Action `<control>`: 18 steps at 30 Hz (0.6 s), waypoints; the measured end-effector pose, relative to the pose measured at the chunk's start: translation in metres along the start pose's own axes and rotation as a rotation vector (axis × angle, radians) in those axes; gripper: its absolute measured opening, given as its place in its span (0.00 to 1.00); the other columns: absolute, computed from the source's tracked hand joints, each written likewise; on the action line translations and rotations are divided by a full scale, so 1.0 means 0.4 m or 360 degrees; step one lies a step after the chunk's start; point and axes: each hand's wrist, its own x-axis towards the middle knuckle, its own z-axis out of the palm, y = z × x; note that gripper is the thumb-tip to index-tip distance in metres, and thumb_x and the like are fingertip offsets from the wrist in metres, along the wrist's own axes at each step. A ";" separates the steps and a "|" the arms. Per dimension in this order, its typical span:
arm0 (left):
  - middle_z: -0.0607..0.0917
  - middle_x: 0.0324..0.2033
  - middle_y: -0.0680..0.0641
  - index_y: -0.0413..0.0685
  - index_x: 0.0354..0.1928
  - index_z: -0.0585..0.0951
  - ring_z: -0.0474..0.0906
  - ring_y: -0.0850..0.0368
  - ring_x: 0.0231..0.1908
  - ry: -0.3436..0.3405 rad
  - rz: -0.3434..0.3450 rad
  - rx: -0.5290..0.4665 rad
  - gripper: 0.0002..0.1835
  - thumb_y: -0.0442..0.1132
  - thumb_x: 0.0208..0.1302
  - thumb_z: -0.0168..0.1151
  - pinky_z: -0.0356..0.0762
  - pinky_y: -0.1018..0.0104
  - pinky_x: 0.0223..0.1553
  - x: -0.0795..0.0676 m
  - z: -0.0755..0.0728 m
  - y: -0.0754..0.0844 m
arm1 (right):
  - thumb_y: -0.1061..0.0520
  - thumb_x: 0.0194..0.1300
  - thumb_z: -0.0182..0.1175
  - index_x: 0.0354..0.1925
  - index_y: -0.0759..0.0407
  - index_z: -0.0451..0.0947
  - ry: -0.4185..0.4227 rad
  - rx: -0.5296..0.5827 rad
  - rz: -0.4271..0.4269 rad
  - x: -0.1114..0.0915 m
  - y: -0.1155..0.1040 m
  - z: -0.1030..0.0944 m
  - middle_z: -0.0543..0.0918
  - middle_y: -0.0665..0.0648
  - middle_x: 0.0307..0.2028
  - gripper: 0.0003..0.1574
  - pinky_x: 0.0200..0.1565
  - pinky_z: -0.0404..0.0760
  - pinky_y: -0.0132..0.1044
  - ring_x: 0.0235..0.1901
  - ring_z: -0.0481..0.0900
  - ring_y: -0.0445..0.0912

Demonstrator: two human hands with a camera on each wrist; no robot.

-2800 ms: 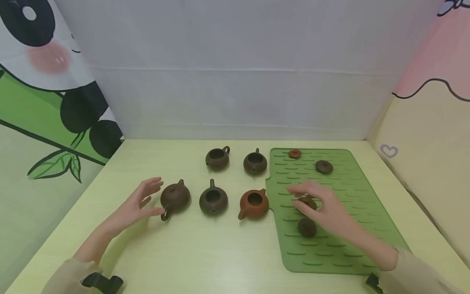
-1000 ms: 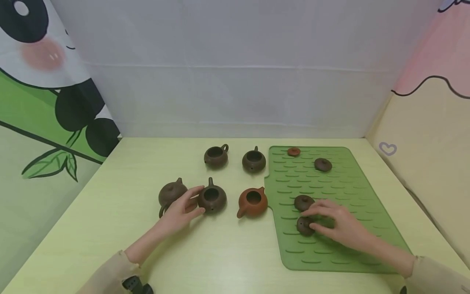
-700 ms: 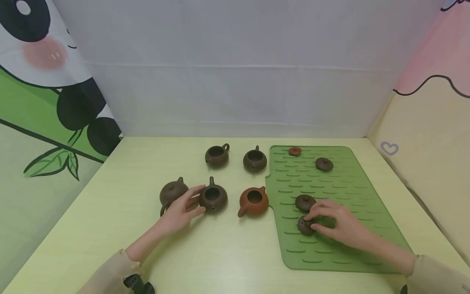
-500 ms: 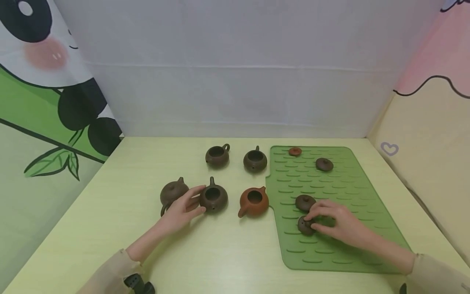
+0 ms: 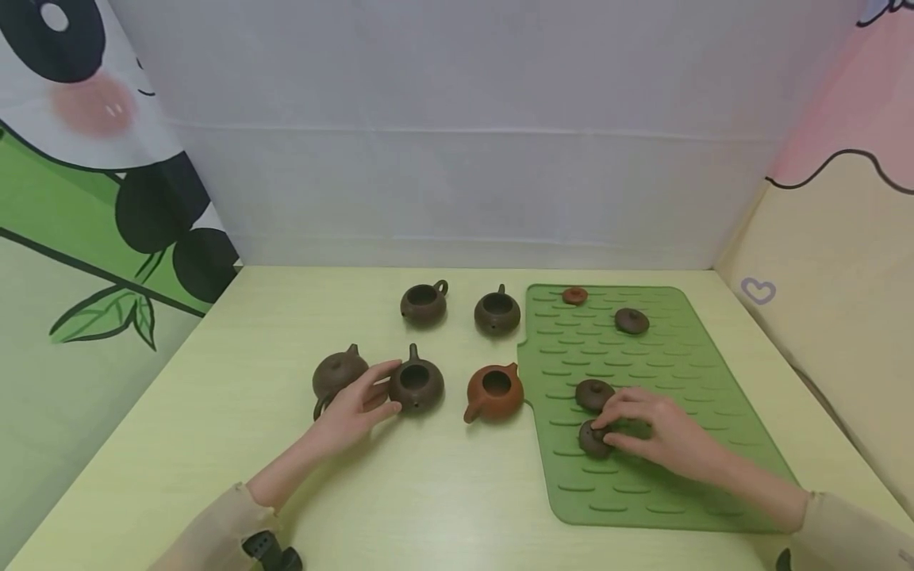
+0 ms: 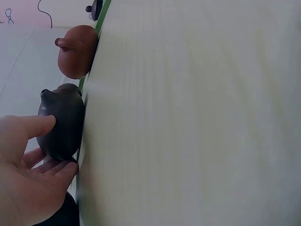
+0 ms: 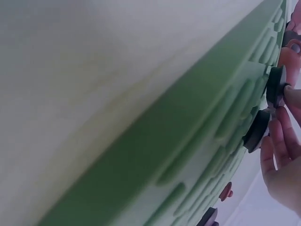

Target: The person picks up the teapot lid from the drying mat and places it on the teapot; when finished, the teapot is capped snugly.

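My left hand (image 5: 347, 418) holds the side of a dark, lidless teapot (image 5: 416, 388), its thumb at the front and fingers behind. In the left wrist view, the thumb lies against the pot's body (image 6: 63, 125). On the green mat, my right hand (image 5: 660, 434) pinches the knob of a small dark teapot lid (image 5: 594, 440), which sits on the mat. Right behind it lies another dark lid (image 5: 593, 394). The right wrist view shows thumb and fingers at the pinched lid (image 7: 276, 87). Partly behind my left hand stands a brown teapot (image 5: 338, 376) with its lid on.
A reddish-brown lidless teapot (image 5: 496, 392) stands between the hands, close to the green mat (image 5: 664, 503). Two more dark lidless teapots, one at back left (image 5: 424, 304) and one at back centre (image 5: 497, 313), stand behind. A reddish lid (image 5: 574, 296) and a dark lid (image 5: 631, 320) lie farther back on the mat.
My left hand has moved right from the lidded teapot to the dark lidless one. My right hand has come from the rear lid to the nearer one and taken its knob.
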 end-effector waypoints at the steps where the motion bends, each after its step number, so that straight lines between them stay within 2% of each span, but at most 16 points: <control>1: 0.66 0.72 0.35 0.44 0.74 0.61 0.64 0.36 0.71 -0.0003 0.0002 0.0001 0.35 0.36 0.68 0.62 0.68 0.51 0.68 0.000 0.000 0.001 | 0.65 0.49 0.75 0.42 0.41 0.84 0.0004 -0.0010 0.0002 0.002 -0.002 -0.002 0.84 0.41 0.39 0.24 0.45 0.79 0.22 0.41 0.80 0.34; 9: 0.66 0.72 0.35 0.43 0.74 0.61 0.64 0.36 0.71 -0.0008 0.0010 -0.0004 0.34 0.35 0.68 0.62 0.68 0.50 0.68 -0.001 -0.002 0.006 | 0.63 0.53 0.73 0.43 0.41 0.85 0.0016 0.0030 0.0075 0.033 -0.022 -0.014 0.85 0.40 0.39 0.21 0.41 0.83 0.30 0.40 0.81 0.34; 18: 0.66 0.71 0.34 0.43 0.74 0.61 0.64 0.35 0.71 -0.0016 0.0024 0.0012 0.34 0.36 0.69 0.61 0.67 0.49 0.68 -0.004 -0.004 0.006 | 0.57 0.58 0.71 0.43 0.41 0.86 0.0023 0.0119 0.0262 0.103 -0.065 -0.004 0.86 0.39 0.39 0.14 0.42 0.84 0.34 0.40 0.83 0.35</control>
